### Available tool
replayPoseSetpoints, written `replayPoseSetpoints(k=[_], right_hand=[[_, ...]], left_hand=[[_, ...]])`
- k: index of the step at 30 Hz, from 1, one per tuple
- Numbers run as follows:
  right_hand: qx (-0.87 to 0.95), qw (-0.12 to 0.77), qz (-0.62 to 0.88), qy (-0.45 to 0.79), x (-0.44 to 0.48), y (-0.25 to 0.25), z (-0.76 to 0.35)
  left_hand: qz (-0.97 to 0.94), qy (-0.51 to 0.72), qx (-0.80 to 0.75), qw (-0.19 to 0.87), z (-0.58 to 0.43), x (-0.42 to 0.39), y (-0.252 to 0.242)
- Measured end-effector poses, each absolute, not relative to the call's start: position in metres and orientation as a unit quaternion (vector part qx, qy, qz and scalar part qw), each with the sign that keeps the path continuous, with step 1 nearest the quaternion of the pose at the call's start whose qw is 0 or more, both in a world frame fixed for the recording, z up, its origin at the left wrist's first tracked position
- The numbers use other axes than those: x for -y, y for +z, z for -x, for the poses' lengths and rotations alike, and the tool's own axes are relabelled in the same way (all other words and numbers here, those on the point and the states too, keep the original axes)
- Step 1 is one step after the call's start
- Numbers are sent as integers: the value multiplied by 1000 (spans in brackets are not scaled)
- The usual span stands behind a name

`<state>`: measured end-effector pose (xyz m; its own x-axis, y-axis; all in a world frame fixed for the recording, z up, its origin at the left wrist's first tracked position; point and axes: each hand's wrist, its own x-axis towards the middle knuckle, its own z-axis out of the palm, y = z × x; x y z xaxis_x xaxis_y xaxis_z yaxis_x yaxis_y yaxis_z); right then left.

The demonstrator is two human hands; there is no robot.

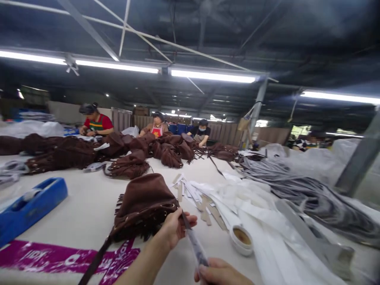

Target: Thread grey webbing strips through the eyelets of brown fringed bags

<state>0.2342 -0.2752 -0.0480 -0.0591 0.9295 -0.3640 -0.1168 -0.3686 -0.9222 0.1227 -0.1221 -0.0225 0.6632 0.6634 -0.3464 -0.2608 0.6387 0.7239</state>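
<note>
A brown leather bag [145,194] with fringe and brass-coloured eyelets lies on its side before me. My left hand [175,227] is at its right edge, with the bag's brown strap [185,220] pinched between thumb and fingers. Farther down, a pale, translucent wrap [194,243] covers the strap. At the bottom edge, my right hand [222,272] closes its thumb and fingers on that wrapped part, and the strap runs straight between both hands. Another strap end [96,259] trails from the bag toward the lower left.
A blue tape dispenser [44,202] and purple printed plastic [56,257] lie left. Right are paper strips [190,190], a tape roll [242,239], white sheeting [267,229] and grey straps [297,182]. More brown bags [68,152] line the far side, where several people work.
</note>
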Motion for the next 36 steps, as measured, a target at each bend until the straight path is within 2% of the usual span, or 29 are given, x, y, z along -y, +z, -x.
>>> replayPoseSetpoints(k=[9, 14, 18, 23, 26, 29, 32, 33, 34, 36], right_hand=[[324, 459, 498, 661, 229, -50, -218], [336, 458, 487, 664, 216, -67, -221], [384, 463, 486, 634, 214, -73, -222], [282, 462, 540, 645, 198, -71, -217], [271, 438, 561, 648, 189, -71, -216], [397, 388, 553, 621, 187, -54, -222], [503, 243, 579, 594, 185, -18, -237], [509, 223, 589, 587, 182, -5, -241], [506, 240, 602, 569, 177, 6, -245], [498, 340, 617, 504, 164, 18, -246]], left_hand=[[-270, 238, -266, 894, -109, 127, -39], [-232, 261, -319, 881, -106, 125, -35], [-241, 234, -290, 896, -102, 125, -34], [-308, 158, -220, 912, -108, 134, -59], [-349, 231, -263, 869, -114, 134, -61], [-411, 328, -324, 786, -116, 131, -47], [-444, 341, -340, 755, -109, 132, -36], [-448, 331, -341, 757, -103, 133, -35], [-453, 319, -343, 758, -95, 134, -36], [-478, 285, -350, 754, -73, 137, -42]])
